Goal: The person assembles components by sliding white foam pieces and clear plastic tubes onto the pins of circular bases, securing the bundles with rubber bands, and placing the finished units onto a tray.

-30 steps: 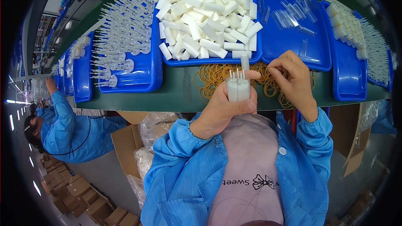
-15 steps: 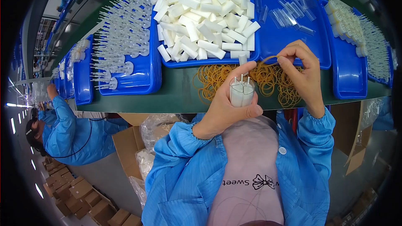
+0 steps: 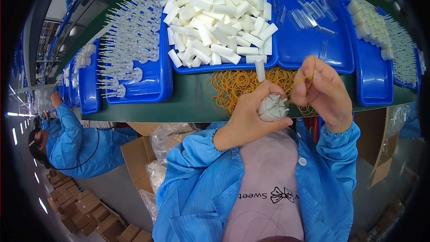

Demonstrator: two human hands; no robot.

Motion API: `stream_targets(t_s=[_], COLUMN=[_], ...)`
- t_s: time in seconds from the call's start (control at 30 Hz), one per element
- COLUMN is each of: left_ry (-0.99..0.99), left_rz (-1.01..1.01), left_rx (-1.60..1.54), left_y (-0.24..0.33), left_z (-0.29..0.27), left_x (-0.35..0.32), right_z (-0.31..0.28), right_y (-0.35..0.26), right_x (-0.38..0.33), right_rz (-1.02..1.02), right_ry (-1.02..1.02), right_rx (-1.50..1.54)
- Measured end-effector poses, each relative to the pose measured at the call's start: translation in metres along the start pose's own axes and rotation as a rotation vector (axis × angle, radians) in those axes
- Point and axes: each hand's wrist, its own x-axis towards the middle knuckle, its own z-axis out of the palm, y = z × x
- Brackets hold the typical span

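My left hand (image 3: pixel 244 118) is closed around a white, rounded piece with grooves and short prongs on its end (image 3: pixel 273 107). That end is tilted up and to the right. Close beside it, my right hand (image 3: pixel 329 94) pinches a tan rubber band (image 3: pixel 308 77) between thumb and fingers. The band reaches toward the pronged end; whether it loops over a prong I cannot tell. Beyond both hands a pile of rubber bands (image 3: pixel 237 80) lies on the green table. A single white cylinder (image 3: pixel 260 70) sticks out between the tray and my left hand.
A blue tray heaped with white blocks (image 3: pixel 215 22) stands ahead. Left of it, a blue tray (image 3: pixel 154 90) holds pronged white parts. On the right are a tray with clear tubes (image 3: pixel 309 13) and more part trays (image 3: pixel 375 90). A co-worker (image 3: pixel 80 143) sits at left.
My left hand has shifted right and turned the white piece, so its pronged end faces up more. My right hand has lowered and drawn the rubber band in close to it.
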Motion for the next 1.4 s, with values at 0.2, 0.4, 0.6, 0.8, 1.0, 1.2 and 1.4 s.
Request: stream_targets(t_s=[0.2,0.4,0.6,0.8,1.0,1.2,1.4], left_ry=[-0.033,-0.047,-0.068,-0.271,-0.167,0.110,-0.153], left_rz=[0.137,-0.165,-0.322,-0.148,-0.261,-0.083,-0.052], left_rx=[0.492,-0.308,-1.086,-1.499,-1.157,-0.116,0.160], left_y=[-0.006,0.001,0.008,-0.005,-0.001,-0.004,0.002], left_z=[0.002,-0.010,-0.015,-0.011,-0.013,-0.015,-0.013], left_x=[0.008,0.006,0.007,-0.002,0.000,-0.006,0.006], right_z=[0.036,0.044,0.018,0.010,-0.005,0.008,0.026], right_y=[0.013,0.019,0.021,0.034,0.076,0.060,0.054], right_x=[-0.008,-0.022,-0.034,-0.042,-0.040,-0.021,-0.021], right_rz=[-0.392,-0.818,-0.349,-0.534,-0.169,-0.036,-0.489], right_ry=[-0.144,-0.253,-0.010,-0.296,-0.078,0.040,0.077], right_rx=[-1.241,-1.755,-1.602,-0.264,0.591,-0.096,-1.392])
